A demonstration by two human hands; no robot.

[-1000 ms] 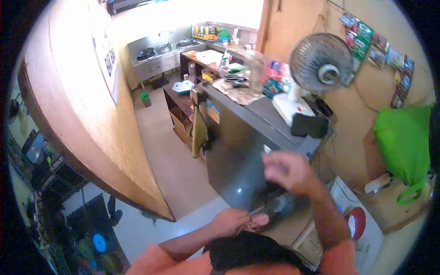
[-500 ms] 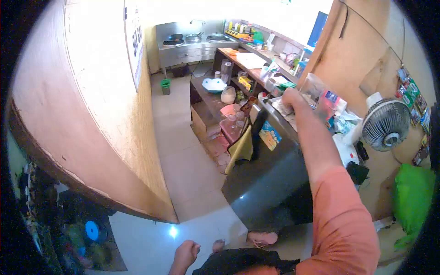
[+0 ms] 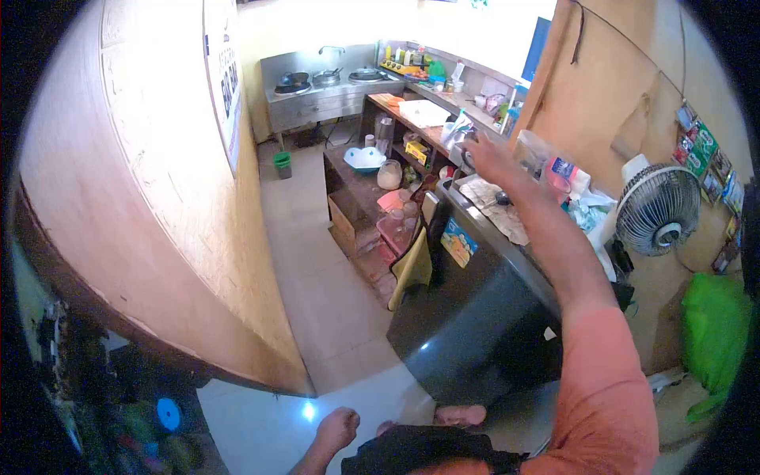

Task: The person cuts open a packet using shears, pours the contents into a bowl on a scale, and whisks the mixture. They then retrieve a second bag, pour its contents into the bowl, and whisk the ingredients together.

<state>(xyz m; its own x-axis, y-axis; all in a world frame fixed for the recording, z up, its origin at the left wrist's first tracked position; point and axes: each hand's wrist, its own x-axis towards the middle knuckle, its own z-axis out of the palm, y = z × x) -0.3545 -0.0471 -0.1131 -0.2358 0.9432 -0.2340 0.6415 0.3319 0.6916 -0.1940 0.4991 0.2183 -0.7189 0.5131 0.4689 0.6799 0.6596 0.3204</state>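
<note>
My right hand [image 3: 488, 157] reaches over the far end of a dark refrigerator [image 3: 483, 317]. Its fingers are curled at a greyish object by the counter edge, too small and covered to name. Under my forearm, a crumpled brownish cloth or paper [image 3: 480, 192] lies on the refrigerator top, with a small dark round object [image 3: 502, 198] on it. Just beyond my fingers stands a white and blue packet [image 3: 457, 131]. My left hand [image 3: 338, 428] hangs low near my waist above the floor, loosely fisted, with nothing visible in it.
A white fan [image 3: 661, 210] stands right of the refrigerator, beside plastic bags. A yellow cloth [image 3: 413, 273] hangs at its left side. A shelf [image 3: 340, 170] holds a bowl [image 3: 366, 159] and jar. A stove [image 3: 317, 111] is at the back; a curved wall [image 3: 198, 261] is left.
My right hand has moved forward and left, from over the cloth to the counter edge, uncovering the small dark object. My left hand has shifted slightly right. The view has turned a little.
</note>
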